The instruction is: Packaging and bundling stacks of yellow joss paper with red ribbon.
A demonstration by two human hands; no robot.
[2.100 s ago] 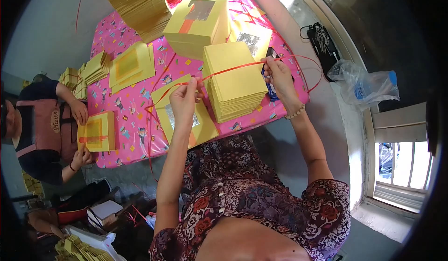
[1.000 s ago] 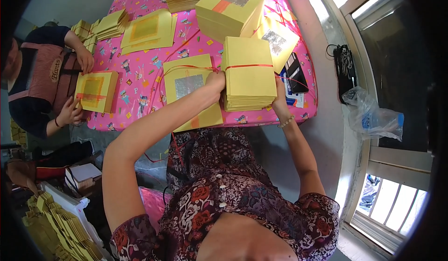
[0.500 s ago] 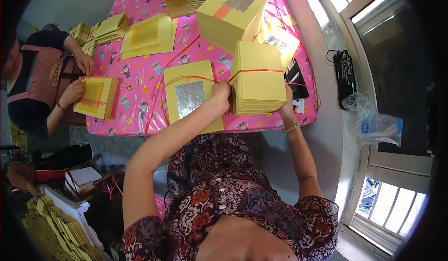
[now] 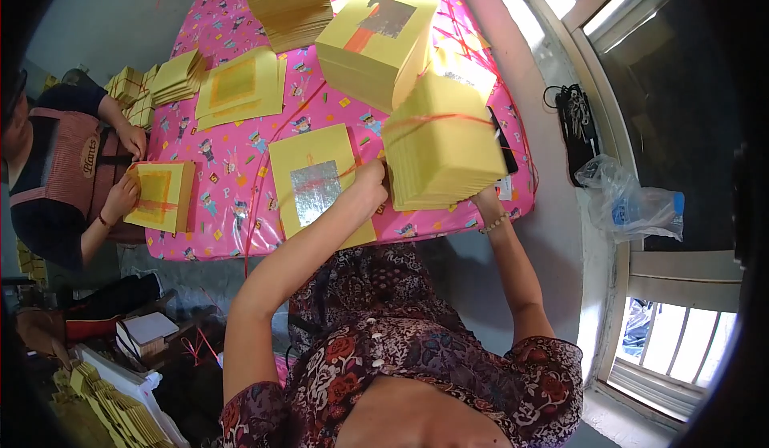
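A thick stack of yellow paper (image 4: 439, 160), bound across with a red plastic strap (image 4: 448, 118), is tilted and blurred by motion between my hands. My left hand (image 4: 371, 182) is closed at its left edge, with the fingertips out of sight. At the lower right corner, my right hand (image 4: 485, 200) grips the stack from beneath, mostly hidden behind it. Left of the stack, a yellow sheet with a silver square (image 4: 316, 190) lies on the table, partly under my left forearm.
A larger block of yellow paper (image 4: 364, 68) stands behind on the pink patterned tablecloth (image 4: 232, 156). Across to the left, a co-worker's hands (image 4: 122, 196) handle another yellow stack (image 4: 164, 196). A dark phone-like object (image 4: 503, 140) lies right of my stack. Loose red straps cross the table.
The bound stack has turned and tipped in my hands, its strap now slanting. The red strap that ran from my left hand over the silver-squared sheet has dropped lower. The whole view has shifted slightly.
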